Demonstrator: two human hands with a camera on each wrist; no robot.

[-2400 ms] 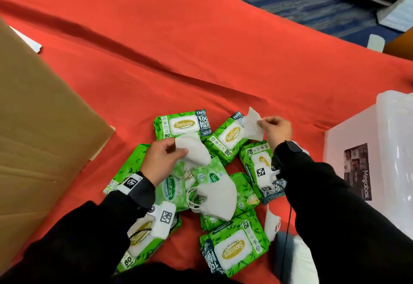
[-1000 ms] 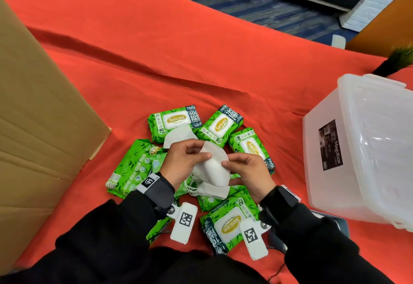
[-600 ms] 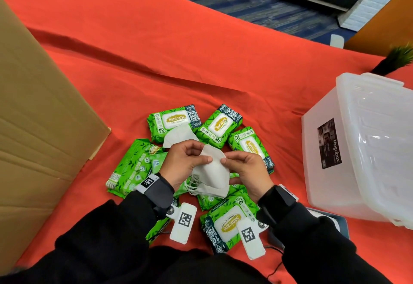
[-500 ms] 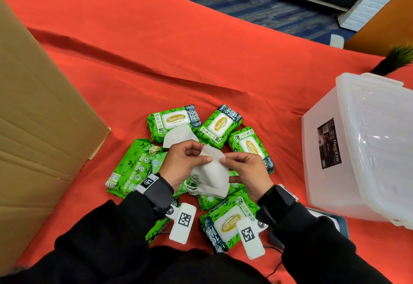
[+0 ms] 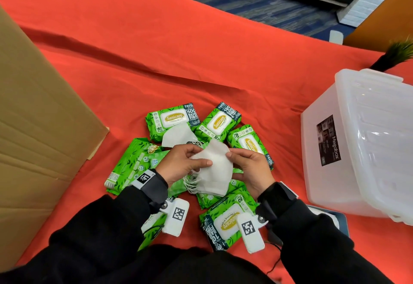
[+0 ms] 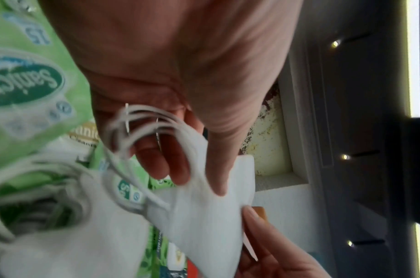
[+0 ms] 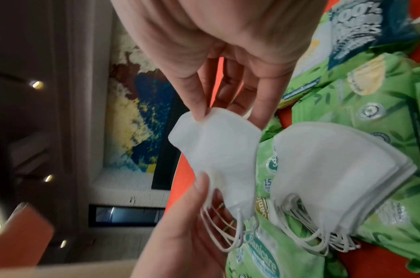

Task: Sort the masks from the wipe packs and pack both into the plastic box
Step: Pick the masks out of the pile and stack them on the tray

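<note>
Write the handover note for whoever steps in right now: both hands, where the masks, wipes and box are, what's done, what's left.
Left hand and right hand both pinch the same white mask above the pile.
A stack of masks lies just below it on the green wipe packs; one loose mask sits on the far pack.
Plastic box stands to the right; its inside cannot be made out.
Done: masks partly gathered.
Left: add the held and loose masks, then pack masks and wipes into the box.
</note>
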